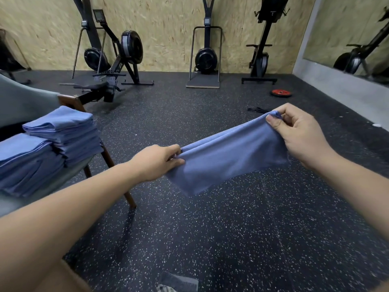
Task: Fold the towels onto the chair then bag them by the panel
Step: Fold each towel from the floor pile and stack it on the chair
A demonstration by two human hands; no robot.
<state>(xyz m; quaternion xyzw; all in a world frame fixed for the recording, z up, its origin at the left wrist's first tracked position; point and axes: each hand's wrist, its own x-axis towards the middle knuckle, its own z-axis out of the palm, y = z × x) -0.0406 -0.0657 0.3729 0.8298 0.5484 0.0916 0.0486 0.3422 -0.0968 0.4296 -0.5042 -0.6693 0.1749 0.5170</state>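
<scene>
A person's two bare hands held a blue towel (pixel 227 159) stretched in mid-air above a dark, speckled gym floor (pixel 231 239), to the right of a chair (pixel 25 102). The left hand (pixel 160 161) had its fingers curled in around the cloth's lower, nearer end, pinching the gathered layers. The right hand (pixel 301 135) gripped the higher, farther corner between thumb and bent fingers. The towel ran taut along its top edge from one hand to the other, doubled over in several layers, and its lower part hung loose, clear of the floor.

At the left, folded towels (pixel 63 133) of the same blue lay on the seat of the grey, wooden-legged chair in two piles side by side, the farther pile sitting higher than the nearer one.

Along the far chipboard wall (pixel 168 28) stood a rowing machine (pixel 117 66) and an upright fan trainer (pixel 206 57). A red weight plate (pixel 281 93) lay flat on the floor at the far right, near a mirror (pixel 347 32) on the right wall.
</scene>
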